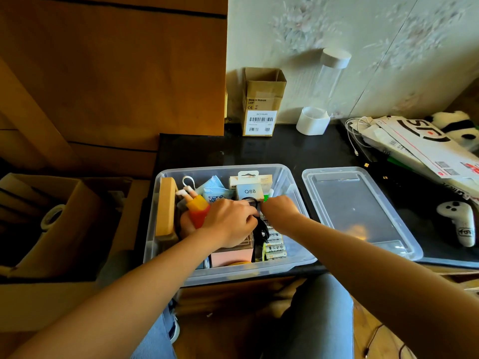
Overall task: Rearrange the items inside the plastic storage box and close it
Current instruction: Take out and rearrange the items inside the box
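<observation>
1. Black tabletop (324, 151) is carrying everything you are working on, with a wooden panel and pale flowered wallpaper standing behind it.
2. Your left hand (229, 224) is reaching into the clear plastic storage box (293, 263), its fingers curling down onto a black cable (260, 230) in the middle of the box; you appear to be gripping the cable.
3. Your right hand (280, 209) is lying just beside the left, knuckles up and fingers bent downward out of sight, so I cannot tell whether it is holding anything.
4. Under and just below your hands, a row of batteries (274, 246) and a pink box (230, 256) are sitting inside the storage box.
5. Left of your left hand, a red and yellow toy (198, 209) and a wooden block (166, 206) are lying against the box's left wall.
6. Just beyond your hands, a white package marked Q88 (249, 189) is standing upright.
7. Right of your right hand, the clear lid (360, 211) is lying flat on the table, off the box and close beside it.
8. Further right, a white controller (458, 221) is resting.
9. Far beyond your hands, a cardboard carton (261, 102) is standing against the wall.
</observation>
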Action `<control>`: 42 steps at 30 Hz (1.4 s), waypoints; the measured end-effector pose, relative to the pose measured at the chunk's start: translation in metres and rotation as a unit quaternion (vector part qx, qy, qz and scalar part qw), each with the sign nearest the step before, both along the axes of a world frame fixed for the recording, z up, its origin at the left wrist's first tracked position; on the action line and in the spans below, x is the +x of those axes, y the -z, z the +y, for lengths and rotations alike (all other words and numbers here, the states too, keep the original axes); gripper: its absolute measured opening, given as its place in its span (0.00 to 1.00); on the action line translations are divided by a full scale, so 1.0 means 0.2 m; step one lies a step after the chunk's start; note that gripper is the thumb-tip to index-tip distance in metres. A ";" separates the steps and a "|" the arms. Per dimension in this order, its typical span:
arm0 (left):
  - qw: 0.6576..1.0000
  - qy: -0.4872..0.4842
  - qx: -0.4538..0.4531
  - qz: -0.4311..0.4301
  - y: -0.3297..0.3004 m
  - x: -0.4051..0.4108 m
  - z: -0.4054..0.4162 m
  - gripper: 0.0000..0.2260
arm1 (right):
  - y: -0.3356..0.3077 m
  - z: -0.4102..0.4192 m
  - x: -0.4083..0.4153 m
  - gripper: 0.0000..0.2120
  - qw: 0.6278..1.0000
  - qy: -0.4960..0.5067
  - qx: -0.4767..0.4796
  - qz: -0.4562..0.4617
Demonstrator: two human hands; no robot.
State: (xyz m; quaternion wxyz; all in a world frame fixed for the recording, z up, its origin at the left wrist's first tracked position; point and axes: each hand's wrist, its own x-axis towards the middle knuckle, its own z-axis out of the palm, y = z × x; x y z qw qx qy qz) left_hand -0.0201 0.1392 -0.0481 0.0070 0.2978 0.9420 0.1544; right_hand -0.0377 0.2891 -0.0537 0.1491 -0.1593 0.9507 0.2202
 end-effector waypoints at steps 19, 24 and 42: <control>0.998 0.005 -0.032 -0.055 -0.09 0.04 -0.21 0.23 | -0.22 0.04 0.16 0.13 0.958 0.089 -0.266 -0.067; 0.996 -0.013 -0.092 -0.015 -0.17 0.10 -0.41 0.34 | -0.29 -0.05 0.19 0.15 0.922 0.025 -0.383 -0.049; 0.968 -0.243 -0.056 0.035 -0.21 0.15 -0.59 0.24 | -0.33 -0.23 0.14 0.38 0.980 -0.022 -0.172 -0.094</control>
